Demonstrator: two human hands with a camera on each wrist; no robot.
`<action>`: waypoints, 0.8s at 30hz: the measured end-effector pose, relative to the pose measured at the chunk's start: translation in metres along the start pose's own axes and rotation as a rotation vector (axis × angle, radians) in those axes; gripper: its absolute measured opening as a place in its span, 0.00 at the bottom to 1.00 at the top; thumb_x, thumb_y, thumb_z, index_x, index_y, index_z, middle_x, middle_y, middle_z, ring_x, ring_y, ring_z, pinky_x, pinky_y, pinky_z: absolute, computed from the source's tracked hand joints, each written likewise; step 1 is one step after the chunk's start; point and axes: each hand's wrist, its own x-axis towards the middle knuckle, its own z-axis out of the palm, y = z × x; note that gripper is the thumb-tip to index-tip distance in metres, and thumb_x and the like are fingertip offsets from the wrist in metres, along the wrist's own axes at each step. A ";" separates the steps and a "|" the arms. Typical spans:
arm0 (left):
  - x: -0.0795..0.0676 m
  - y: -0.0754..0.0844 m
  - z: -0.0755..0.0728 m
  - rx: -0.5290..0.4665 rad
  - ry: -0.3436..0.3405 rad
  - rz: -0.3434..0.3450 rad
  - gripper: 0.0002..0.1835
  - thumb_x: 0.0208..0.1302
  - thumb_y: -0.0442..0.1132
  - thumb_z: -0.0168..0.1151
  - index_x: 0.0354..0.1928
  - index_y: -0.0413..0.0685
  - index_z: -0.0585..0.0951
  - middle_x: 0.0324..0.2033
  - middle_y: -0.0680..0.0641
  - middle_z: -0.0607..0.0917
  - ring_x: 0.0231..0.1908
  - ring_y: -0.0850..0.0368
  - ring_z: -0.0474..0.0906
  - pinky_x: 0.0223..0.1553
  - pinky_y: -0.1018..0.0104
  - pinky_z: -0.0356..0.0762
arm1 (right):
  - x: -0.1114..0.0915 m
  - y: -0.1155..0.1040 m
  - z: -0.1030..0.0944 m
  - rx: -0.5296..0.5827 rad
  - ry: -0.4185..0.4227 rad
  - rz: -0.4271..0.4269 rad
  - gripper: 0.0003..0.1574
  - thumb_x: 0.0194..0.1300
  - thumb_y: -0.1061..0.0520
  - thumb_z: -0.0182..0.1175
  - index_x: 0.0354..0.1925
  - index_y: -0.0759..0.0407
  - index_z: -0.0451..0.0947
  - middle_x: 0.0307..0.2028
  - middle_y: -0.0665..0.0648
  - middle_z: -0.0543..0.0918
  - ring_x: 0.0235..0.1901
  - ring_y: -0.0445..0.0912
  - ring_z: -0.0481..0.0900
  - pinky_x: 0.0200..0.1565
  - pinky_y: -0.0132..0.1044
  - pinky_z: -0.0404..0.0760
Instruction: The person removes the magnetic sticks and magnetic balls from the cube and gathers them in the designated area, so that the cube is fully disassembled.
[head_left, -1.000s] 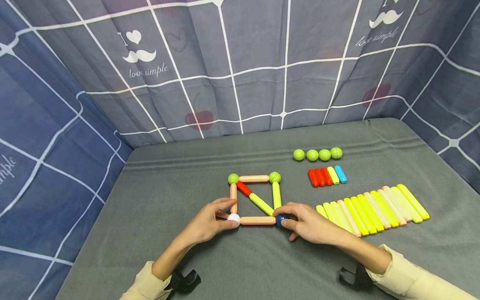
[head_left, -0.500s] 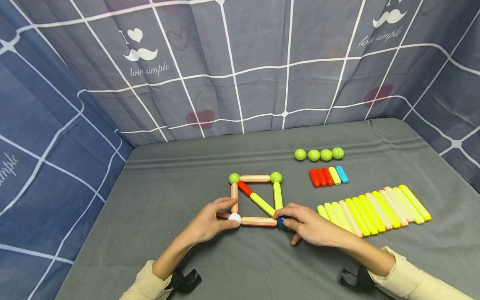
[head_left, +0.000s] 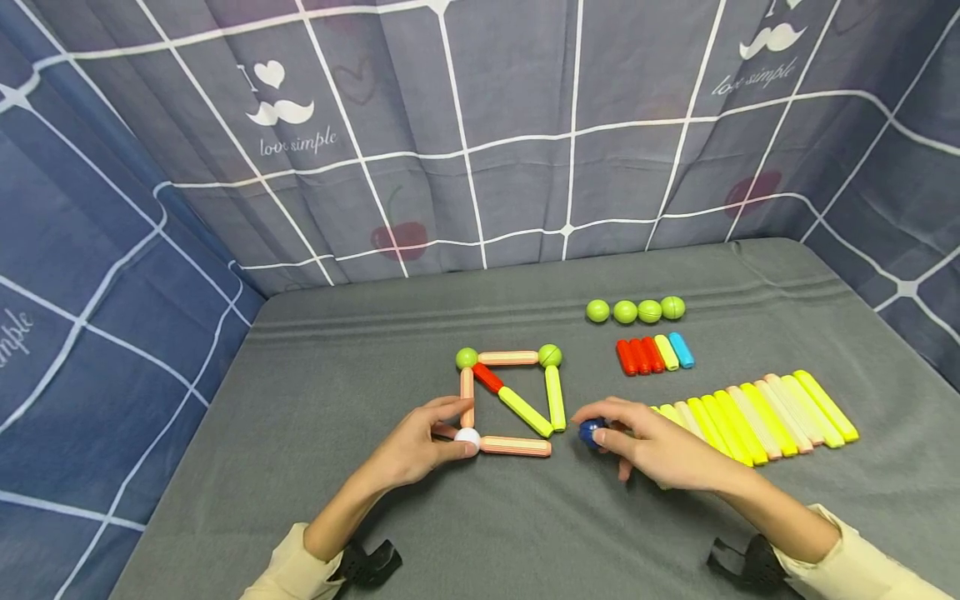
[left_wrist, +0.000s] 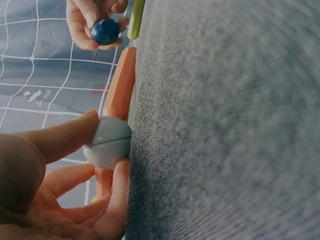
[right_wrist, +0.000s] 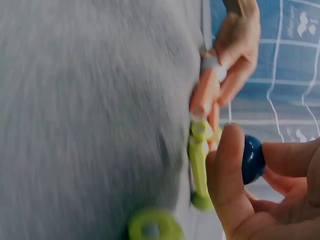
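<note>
My left hand (head_left: 411,446) pinches a white ball (head_left: 467,438) at the near left corner of a flat figure of rods and balls. A striped orange rod (head_left: 516,447) runs right from that ball and another (head_left: 467,392) runs away from it. To the right, my right hand (head_left: 656,446) grips a dark blue ball (head_left: 590,432) between thumb and fingers, apart from the rods. Green balls (head_left: 467,358) form the two far corners. A red rod (head_left: 487,377) and yellow-green rod (head_left: 525,412) make a diagonal, its near end beside the yellow-green side rod (head_left: 554,400).
A row of green balls (head_left: 625,312) lies at the back right. Nearer are short red rods (head_left: 637,357), with a yellow-green one and a blue one (head_left: 682,350). Long yellow and striped rods (head_left: 757,417) lie side by side at the right, partly behind my right hand.
My right hand has drawn the blue ball rightward, off the near right corner, and the rod ends there now stand free. My left hand stays on the white ball.
</note>
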 end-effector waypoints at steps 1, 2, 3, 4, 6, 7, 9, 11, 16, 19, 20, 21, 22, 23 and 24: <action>0.000 0.000 0.000 0.000 0.000 -0.003 0.35 0.60 0.39 0.72 0.68 0.40 0.71 0.66 0.42 0.70 0.48 0.50 0.79 0.44 0.63 0.79 | -0.002 0.000 -0.005 0.000 0.032 -0.007 0.18 0.76 0.61 0.52 0.60 0.66 0.72 0.44 0.62 0.76 0.22 0.49 0.78 0.30 0.40 0.82; 0.000 0.000 0.000 -0.002 0.002 -0.005 0.35 0.60 0.39 0.72 0.68 0.41 0.71 0.66 0.42 0.70 0.48 0.50 0.79 0.45 0.63 0.79 | -0.003 0.000 -0.010 0.004 0.070 -0.015 0.19 0.75 0.62 0.53 0.60 0.68 0.72 0.47 0.63 0.76 0.23 0.50 0.79 0.30 0.40 0.82; 0.000 -0.001 0.000 -0.003 0.003 -0.007 0.35 0.60 0.39 0.73 0.68 0.41 0.71 0.66 0.42 0.70 0.48 0.50 0.79 0.45 0.63 0.79 | -0.004 0.000 -0.016 0.011 0.109 -0.017 0.20 0.74 0.63 0.55 0.61 0.68 0.71 0.48 0.65 0.76 0.26 0.51 0.80 0.30 0.41 0.83; 0.000 -0.001 0.000 -0.002 0.004 -0.007 0.35 0.60 0.38 0.73 0.68 0.41 0.71 0.66 0.42 0.70 0.48 0.50 0.79 0.45 0.63 0.79 | -0.006 0.001 -0.022 0.015 0.151 -0.017 0.22 0.73 0.63 0.56 0.61 0.69 0.70 0.49 0.66 0.77 0.27 0.52 0.81 0.31 0.41 0.83; -0.001 -0.001 0.000 -0.006 0.003 -0.008 0.35 0.60 0.38 0.73 0.68 0.41 0.71 0.66 0.42 0.70 0.48 0.50 0.79 0.45 0.62 0.79 | -0.009 0.002 -0.036 0.029 0.231 0.010 0.25 0.71 0.63 0.59 0.63 0.70 0.69 0.51 0.68 0.77 0.31 0.54 0.82 0.34 0.42 0.84; 0.000 -0.002 0.000 -0.007 0.001 -0.005 0.35 0.60 0.38 0.73 0.68 0.41 0.71 0.66 0.42 0.70 0.48 0.50 0.79 0.45 0.62 0.79 | -0.010 0.002 -0.044 0.034 0.265 0.030 0.26 0.71 0.62 0.59 0.64 0.70 0.68 0.53 0.69 0.77 0.33 0.54 0.83 0.35 0.42 0.84; 0.000 -0.001 0.000 -0.006 0.001 -0.001 0.35 0.60 0.39 0.73 0.68 0.41 0.71 0.66 0.42 0.70 0.48 0.50 0.78 0.46 0.62 0.79 | -0.013 0.005 -0.062 0.034 0.327 0.084 0.29 0.71 0.59 0.60 0.65 0.70 0.66 0.55 0.70 0.76 0.36 0.54 0.84 0.38 0.41 0.84; 0.000 -0.001 0.000 -0.003 0.001 0.004 0.35 0.60 0.39 0.72 0.68 0.41 0.71 0.66 0.42 0.70 0.48 0.50 0.79 0.46 0.62 0.79 | -0.014 0.010 -0.084 0.017 0.377 0.139 0.31 0.72 0.57 0.59 0.66 0.71 0.64 0.57 0.71 0.73 0.37 0.51 0.84 0.41 0.39 0.83; 0.001 0.000 -0.001 0.008 0.002 0.011 0.34 0.60 0.41 0.72 0.68 0.42 0.72 0.66 0.44 0.71 0.47 0.52 0.79 0.47 0.61 0.78 | -0.009 0.033 -0.133 -0.038 0.479 0.233 0.34 0.73 0.57 0.58 0.67 0.75 0.58 0.59 0.71 0.65 0.35 0.40 0.83 0.42 0.38 0.84; 0.001 0.001 -0.001 0.011 -0.001 0.012 0.34 0.60 0.41 0.72 0.68 0.42 0.72 0.66 0.44 0.71 0.47 0.52 0.79 0.47 0.60 0.78 | -0.001 0.049 -0.154 -0.046 0.495 0.273 0.34 0.73 0.59 0.57 0.67 0.77 0.56 0.57 0.72 0.63 0.34 0.38 0.81 0.41 0.39 0.84; 0.001 0.000 -0.001 0.011 -0.002 0.013 0.34 0.60 0.41 0.72 0.68 0.42 0.72 0.66 0.44 0.71 0.47 0.52 0.79 0.47 0.61 0.78 | 0.002 0.054 -0.160 -0.054 0.492 0.286 0.34 0.73 0.59 0.56 0.67 0.78 0.56 0.56 0.73 0.64 0.34 0.38 0.80 0.41 0.39 0.84; 0.001 0.000 -0.001 0.011 -0.002 0.012 0.34 0.61 0.41 0.72 0.68 0.42 0.72 0.66 0.44 0.71 0.47 0.52 0.79 0.47 0.61 0.78 | 0.006 0.058 -0.165 -0.065 0.486 0.300 0.34 0.74 0.59 0.56 0.66 0.79 0.56 0.55 0.74 0.64 0.34 0.37 0.80 0.41 0.38 0.84; 0.001 0.000 -0.001 0.009 -0.003 0.012 0.34 0.61 0.41 0.72 0.68 0.42 0.72 0.66 0.44 0.71 0.47 0.52 0.79 0.47 0.61 0.78 | 0.009 0.063 -0.170 -0.080 0.483 0.313 0.34 0.74 0.59 0.56 0.66 0.79 0.56 0.55 0.75 0.64 0.34 0.37 0.79 0.40 0.38 0.84; 0.001 0.000 -0.001 0.006 -0.003 0.010 0.34 0.61 0.41 0.72 0.68 0.42 0.72 0.66 0.44 0.71 0.47 0.52 0.79 0.47 0.61 0.78 | 0.012 0.066 -0.173 -0.088 0.481 0.329 0.34 0.74 0.59 0.56 0.66 0.79 0.57 0.55 0.75 0.65 0.34 0.36 0.79 0.40 0.37 0.84; 0.001 -0.001 -0.001 0.003 -0.003 0.011 0.34 0.61 0.41 0.72 0.68 0.42 0.72 0.66 0.43 0.71 0.47 0.52 0.79 0.47 0.61 0.78 | 0.016 0.069 -0.177 -0.096 0.475 0.340 0.33 0.74 0.59 0.56 0.66 0.79 0.57 0.56 0.76 0.65 0.34 0.36 0.78 0.39 0.37 0.84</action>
